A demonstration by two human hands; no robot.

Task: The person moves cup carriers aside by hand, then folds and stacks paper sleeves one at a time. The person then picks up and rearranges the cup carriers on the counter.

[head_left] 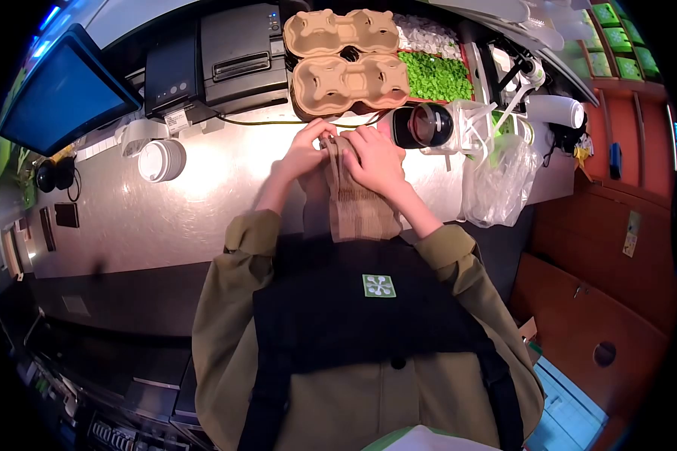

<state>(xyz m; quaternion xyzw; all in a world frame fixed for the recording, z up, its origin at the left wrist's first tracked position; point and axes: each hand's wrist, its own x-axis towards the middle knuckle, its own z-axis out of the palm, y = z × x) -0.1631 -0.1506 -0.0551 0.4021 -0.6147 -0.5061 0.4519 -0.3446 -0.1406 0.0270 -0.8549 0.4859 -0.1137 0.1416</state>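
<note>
Left hand (304, 155) and right hand (376, 161) curled closed about the top end of a brown ribbed bundle (361, 214), centre of frame; two-sided hold probably stops it tilting. Cup carriers (350, 84) nested beyond, upper centre, likely for easy reach.

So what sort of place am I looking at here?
Probably a takeaway drinks shop: cardboard cup carriers sit at the back, with a stack of white lids and a monitor off to their left.

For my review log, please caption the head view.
Left hand and right hand hold a brown ribbed bundle near cardboard cup carriers.
</note>
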